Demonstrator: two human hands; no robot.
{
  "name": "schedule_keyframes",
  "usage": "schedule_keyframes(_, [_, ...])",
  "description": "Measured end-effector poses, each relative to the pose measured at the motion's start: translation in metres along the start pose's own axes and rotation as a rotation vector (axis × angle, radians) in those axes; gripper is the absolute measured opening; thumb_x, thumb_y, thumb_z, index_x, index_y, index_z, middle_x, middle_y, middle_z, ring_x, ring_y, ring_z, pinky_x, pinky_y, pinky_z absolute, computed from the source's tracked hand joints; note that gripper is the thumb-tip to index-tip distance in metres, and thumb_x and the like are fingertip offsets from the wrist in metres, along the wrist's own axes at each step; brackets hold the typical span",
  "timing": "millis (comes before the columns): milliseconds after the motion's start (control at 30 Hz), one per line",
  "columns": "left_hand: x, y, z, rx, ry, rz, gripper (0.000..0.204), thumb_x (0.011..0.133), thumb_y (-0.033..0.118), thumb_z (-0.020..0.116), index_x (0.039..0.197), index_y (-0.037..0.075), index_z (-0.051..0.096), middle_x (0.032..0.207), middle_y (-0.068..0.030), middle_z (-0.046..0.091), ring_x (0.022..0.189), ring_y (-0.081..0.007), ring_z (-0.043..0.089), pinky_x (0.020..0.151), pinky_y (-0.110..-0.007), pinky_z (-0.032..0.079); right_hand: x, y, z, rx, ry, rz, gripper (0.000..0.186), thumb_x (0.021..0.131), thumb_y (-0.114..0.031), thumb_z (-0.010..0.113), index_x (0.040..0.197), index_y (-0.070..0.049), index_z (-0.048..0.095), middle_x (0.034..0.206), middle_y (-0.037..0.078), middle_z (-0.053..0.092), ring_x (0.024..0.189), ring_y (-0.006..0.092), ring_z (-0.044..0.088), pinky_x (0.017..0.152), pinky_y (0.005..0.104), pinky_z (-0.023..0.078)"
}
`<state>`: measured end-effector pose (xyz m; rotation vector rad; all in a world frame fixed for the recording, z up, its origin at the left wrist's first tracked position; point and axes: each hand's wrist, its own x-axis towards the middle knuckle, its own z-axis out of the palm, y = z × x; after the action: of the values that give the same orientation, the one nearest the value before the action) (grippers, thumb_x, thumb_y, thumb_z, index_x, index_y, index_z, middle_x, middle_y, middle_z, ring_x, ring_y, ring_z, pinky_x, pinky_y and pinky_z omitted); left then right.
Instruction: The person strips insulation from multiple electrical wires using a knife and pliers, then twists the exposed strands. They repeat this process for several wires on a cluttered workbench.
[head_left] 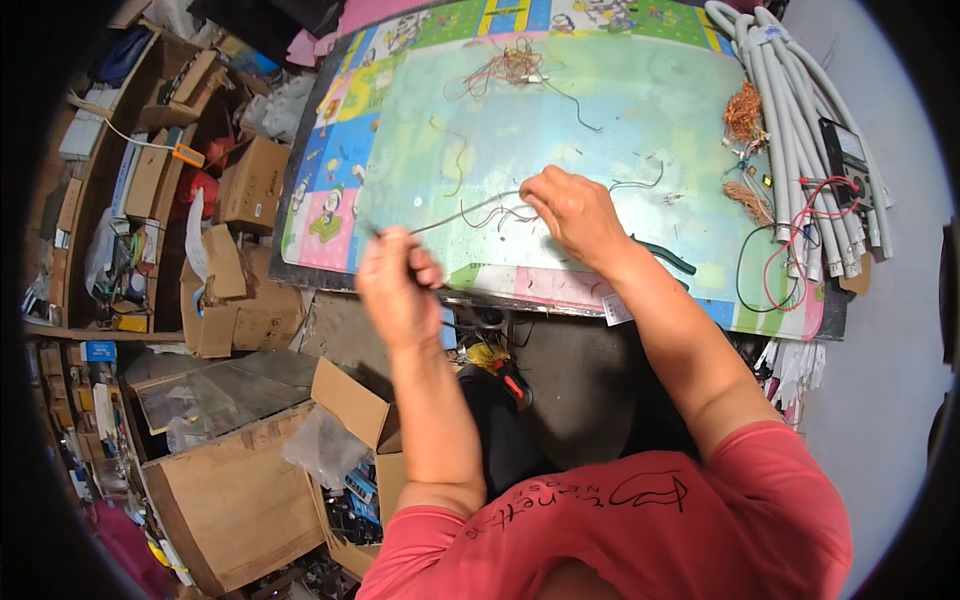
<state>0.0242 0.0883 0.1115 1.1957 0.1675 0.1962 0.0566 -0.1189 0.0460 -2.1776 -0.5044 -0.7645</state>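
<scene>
A dark thin wire (462, 213) runs between my two hands over the near side of the table. My left hand (393, 272) is closed on its left end, with the fingers curled and slightly blurred. The other end is pinched in the fingers of my right hand (572, 215). Loose wire pieces (490, 219) lie under and around the held one. Beside my right wrist rests a tool with dark green handles (664, 254), its head hidden by the arm. Farther back sits a tangle of thin coloured wires (512, 70).
White tubes (790, 130) lie bundled along the table's right side, with a meter (848, 160) and red and black leads. Copper strands (743, 112) are heaped beside them. Shelves with boxes (255, 185) stand at left. An open carton (350, 405) is on the floor.
</scene>
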Motion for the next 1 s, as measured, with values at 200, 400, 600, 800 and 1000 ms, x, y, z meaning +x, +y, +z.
schedule_keyframes(200, [-0.039, 0.138, -0.027, 0.034, -0.035, 0.253, 0.018, 0.095, 0.023, 0.054, 0.086, 0.008, 0.056, 0.065, 0.0024, 0.048, 0.051, -0.0065, 0.040, 0.044, -0.022, 0.031, -0.005, 0.021, -0.019, -0.002, -0.094, 0.134, 0.011, 0.088, -0.019, 0.059, 0.090, -0.009, 0.059, 0.087, 0.009, 0.057, 0.076, 0.0327, 0.059, 0.065, 0.0431, 0.047])
schedule_keyframes(400, [-0.098, 0.277, -0.041, 0.334, -0.089, 0.496, 0.021, 0.097, 0.025, 0.050, 0.088, 0.006, 0.050, 0.065, 0.0017, 0.040, 0.050, -0.0065, 0.032, 0.044, -0.022, 0.028, -0.013, 0.002, -0.017, 0.110, -0.127, 0.093, 0.012, 0.088, -0.020, 0.059, 0.090, -0.012, 0.067, 0.091, 0.007, 0.059, 0.078, 0.0311, 0.061, 0.067, 0.0415, 0.048])
schedule_keyframes(600, [-0.148, 0.341, -0.044, 0.397, -0.056, 0.596, 0.020, 0.099, 0.021, 0.047, 0.086, 0.005, 0.048, 0.067, 0.0006, 0.038, 0.052, -0.0076, 0.032, 0.046, -0.022, 0.030, -0.029, 0.010, -0.018, 0.063, -0.081, 0.163, 0.015, 0.087, -0.025, 0.059, 0.090, -0.014, 0.069, 0.091, 0.006, 0.061, 0.080, 0.0291, 0.061, 0.069, 0.0406, 0.049])
schedule_keyframes(800, [-0.186, 0.368, -0.044, 0.458, -0.112, 0.501, 0.019, 0.099, 0.022, 0.047, 0.089, 0.006, 0.047, 0.064, 0.0018, 0.035, 0.047, -0.0052, 0.031, 0.040, -0.020, 0.027, -0.073, -0.006, 0.000, 0.094, -0.541, 0.018, 0.019, 0.083, -0.030, 0.060, 0.091, -0.017, 0.070, 0.087, 0.010, 0.063, 0.084, 0.0316, 0.062, 0.070, 0.0447, 0.050])
schedule_keyframes(1000, [-0.173, 0.265, -0.009, 0.673, -0.043, 0.213, 0.021, 0.093, 0.026, 0.055, 0.077, 0.015, 0.046, 0.058, 0.0049, 0.037, 0.044, -0.0045, 0.033, 0.038, -0.020, 0.027, -0.133, -0.001, -0.013, -0.056, -1.214, 0.003, 0.025, 0.070, -0.023, 0.072, 0.094, -0.016, 0.071, 0.092, 0.010, 0.069, 0.090, 0.0312, 0.066, 0.074, 0.0447, 0.052])
